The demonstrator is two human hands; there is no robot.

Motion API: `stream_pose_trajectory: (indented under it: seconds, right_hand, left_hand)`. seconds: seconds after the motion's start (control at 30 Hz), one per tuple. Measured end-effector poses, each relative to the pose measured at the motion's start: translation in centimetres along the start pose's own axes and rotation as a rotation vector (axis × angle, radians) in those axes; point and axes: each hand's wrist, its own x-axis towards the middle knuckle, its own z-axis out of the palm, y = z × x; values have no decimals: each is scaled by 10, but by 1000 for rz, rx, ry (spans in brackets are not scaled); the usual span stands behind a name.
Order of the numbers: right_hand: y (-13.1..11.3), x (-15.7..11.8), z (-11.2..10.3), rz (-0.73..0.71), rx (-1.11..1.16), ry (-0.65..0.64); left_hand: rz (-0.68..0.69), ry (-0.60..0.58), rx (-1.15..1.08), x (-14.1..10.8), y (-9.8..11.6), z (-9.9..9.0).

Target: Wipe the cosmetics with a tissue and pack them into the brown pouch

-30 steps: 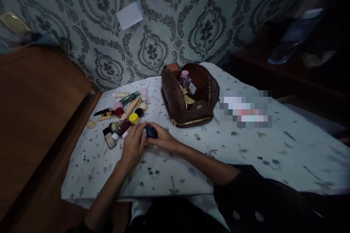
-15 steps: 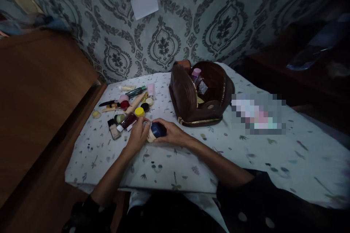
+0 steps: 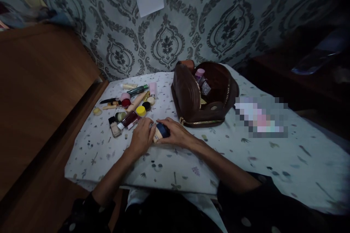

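Loose black sleeves at five and seven o'clock carry pale dots; forearms bare; black clothing at six.

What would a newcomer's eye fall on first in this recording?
Probably the open brown bag, standing near the patterned wall with a pink-capped bottle inside. Next, the bright yellow lid among the cosmetics lying left of the bag. Then, in front of these, the blue-and-beige container held between the left hand and right hand.
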Motion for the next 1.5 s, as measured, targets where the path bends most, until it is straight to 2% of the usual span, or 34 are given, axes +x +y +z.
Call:
stream_pose_trajectory:
  seconds: [0.17, 0.33, 0.53, 0.73, 0.83, 1.0, 1.13, 1.3, 1.4, 1.5]
  right_hand:
    - [-10, -3, 0, 24, -29, -14]
    - [-14, -3, -8, -21, 2, -72]
    - [-16, -4, -11, -55, 20, -79]
    - [-18, 1, 7, -47, 12, -2]
    - [-15, 3, 9, -80, 52, -14]
    - [-11, 2, -2, -90, 149, -77]
    - [-14, -1, -7, -53, 212, -123]
    - [-16, -3, -10, -63, 253, -164]
    - [-15, -3, -9, -82, 235, -179]
    - [-16, -3, -5, -111, 180, -129]
  left_hand:
    - [-5, -35, -44, 0, 1, 0]
    - [-7, -104, -205, 4, -13, 2]
    - [-51, -118, -212, 6, -26, 5]
    - [-39, 44, -197, 4, -13, -13]
    - [28, 49, -109, -6, -4, -16]
    - [112, 57, -55, -19, 1, -13]
    - [5, 16, -179, -14, -8, -11]
    - [-165, -111, -394, -9, -22, -5]
    - [-200, -86, -409, -11, -23, -4]
    - [-160, -15, -346, -13, -20, -7]
